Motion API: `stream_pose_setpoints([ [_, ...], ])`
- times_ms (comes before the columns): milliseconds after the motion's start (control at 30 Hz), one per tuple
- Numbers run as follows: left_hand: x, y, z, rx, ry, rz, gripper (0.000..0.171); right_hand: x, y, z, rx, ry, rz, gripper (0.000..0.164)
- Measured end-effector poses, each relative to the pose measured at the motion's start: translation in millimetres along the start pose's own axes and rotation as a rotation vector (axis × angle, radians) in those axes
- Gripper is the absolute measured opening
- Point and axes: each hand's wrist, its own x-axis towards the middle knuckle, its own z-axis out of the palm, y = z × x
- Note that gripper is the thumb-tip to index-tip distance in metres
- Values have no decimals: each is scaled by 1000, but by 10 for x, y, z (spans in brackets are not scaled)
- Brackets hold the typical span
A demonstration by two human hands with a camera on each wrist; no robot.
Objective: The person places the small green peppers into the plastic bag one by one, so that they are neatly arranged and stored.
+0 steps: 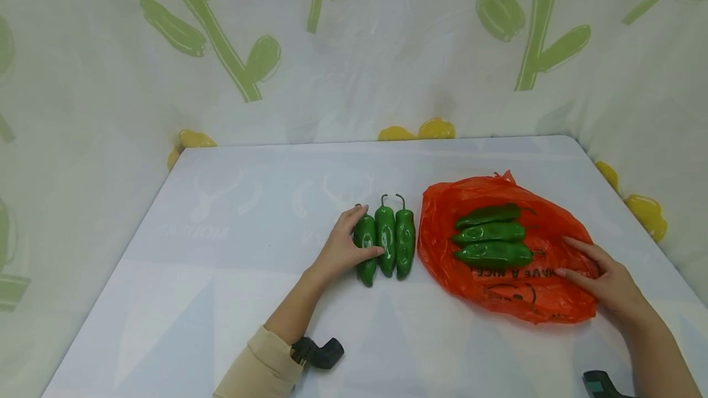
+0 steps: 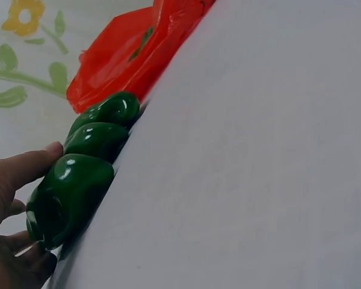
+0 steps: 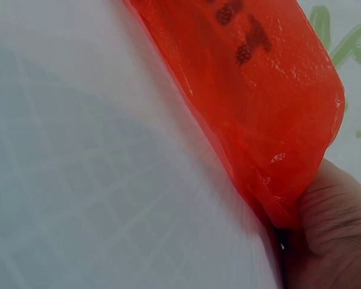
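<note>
Three glossy green chili peppers lie side by side, stems away from me, mid-table in the head view. My left hand [image 1: 347, 244] is at the leftmost pepper [image 1: 365, 239], thumb across its near side and fingers along its far left. In the left wrist view that pepper [image 2: 72, 192] sits between thumb and fingers, touching its neighbour [image 2: 96, 139]. My right hand [image 1: 611, 284] holds the right edge of a red plastic bag [image 1: 558, 306], thumb and forefinger apart on it. Three more green peppers [image 1: 492, 233] lie on the bag. Some right-hand fingers are hidden by the bag.
The white table [image 1: 221, 300] has pale blue triangle prints and a far edge against a curtain [image 1: 387, 54] patterned with green leaves and yellow flowers. A black wrist device [image 1: 318, 354] shows by the left sleeve [image 1: 262, 367], another [image 1: 600, 382] by the right wrist.
</note>
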Motion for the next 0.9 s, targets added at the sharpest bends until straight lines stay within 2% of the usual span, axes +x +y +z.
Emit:
stream_pose_setpoints([
  [133,5,-29,16,6,-5,6,85,-3,1,6,-12,1,3,73],
  [433,-5,5,-6,-11,-43,-52,86,-1,-1,-2,-47,16,3,73],
  [633,-19,38,-12,-7,-42,-82,86,-6,9,-14,-76,11,8,73],
  [767,-15,25,-10,4,-22,-95,85,6,19,-24,-99,8,-3,73],
  [900,-3,-28,-11,33,43,-91,83,22,13,-17,-83,-3,-11,72],
])
